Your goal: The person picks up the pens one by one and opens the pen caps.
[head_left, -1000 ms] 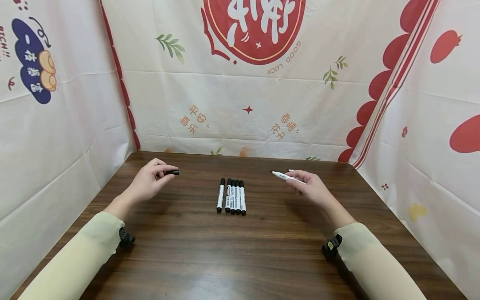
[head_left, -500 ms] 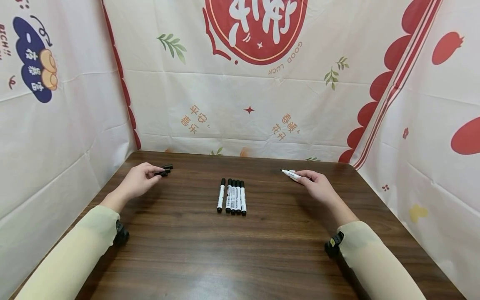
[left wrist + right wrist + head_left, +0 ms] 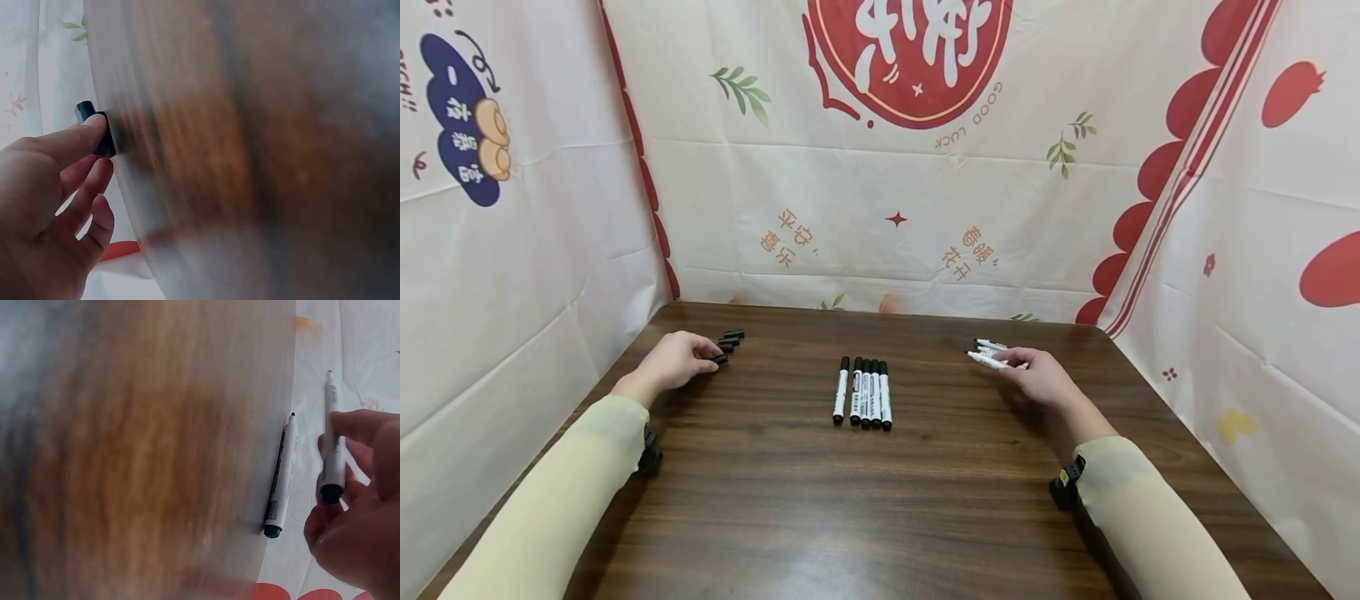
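Printed white cloth (image 3: 850, 183) hangs in front of me and down both sides, its far panel carrying a big red medallion (image 3: 917, 112) with white characters, plus leaf sprigs and a scalloped red border. Within it spreads the dark wood-grain table (image 3: 880, 500) I work at, its surface catching a soft glare close to me. Both my arms reach forward over it in pale yellow-green sleeves (image 3: 557, 492). My right hand (image 3: 1037, 379), at the far right, pinches an uncapped white marker (image 3: 983, 360) between thumb and fingers, its dark tip pointing leftward. My left hand (image 3: 673, 362), at the far left, has thumb and fingertip pinched on a small black cap (image 3: 721, 359), the other fingers bent; I can't tell whether that cap touches the wood. Between my hands, well apart from both, lie five capped black-and-white markers (image 3: 866, 396) lengthwise to me, four close together and the leftmost set slightly off. Just past the marker I hold lies another uncapped marker (image 3: 285, 475); my hand partly hides that cluster, so I can't count it surely. Smallest are two loose black caps (image 3: 734, 333), just beyond my left fingertips.
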Action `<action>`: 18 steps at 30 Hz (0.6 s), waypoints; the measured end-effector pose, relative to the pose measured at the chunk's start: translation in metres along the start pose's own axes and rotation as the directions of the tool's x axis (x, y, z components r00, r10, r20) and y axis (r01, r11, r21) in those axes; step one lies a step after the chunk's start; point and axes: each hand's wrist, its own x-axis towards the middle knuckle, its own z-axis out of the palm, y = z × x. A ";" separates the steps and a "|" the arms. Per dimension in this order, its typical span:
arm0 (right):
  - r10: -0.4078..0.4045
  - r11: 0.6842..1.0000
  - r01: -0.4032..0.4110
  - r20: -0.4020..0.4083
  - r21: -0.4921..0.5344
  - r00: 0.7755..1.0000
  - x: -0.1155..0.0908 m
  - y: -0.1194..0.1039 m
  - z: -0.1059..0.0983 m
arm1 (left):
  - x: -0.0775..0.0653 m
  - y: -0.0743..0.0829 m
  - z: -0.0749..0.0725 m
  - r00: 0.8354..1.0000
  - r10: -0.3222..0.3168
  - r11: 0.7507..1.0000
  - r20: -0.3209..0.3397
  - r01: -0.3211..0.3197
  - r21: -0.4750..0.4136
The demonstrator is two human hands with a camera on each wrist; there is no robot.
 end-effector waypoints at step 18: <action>0.128 0.968 -0.117 0.034 -0.221 0.991 0.002 0.007 -0.003 | 0.006 -0.008 -0.002 0.997 -0.036 0.999 0.072 0.035 0.012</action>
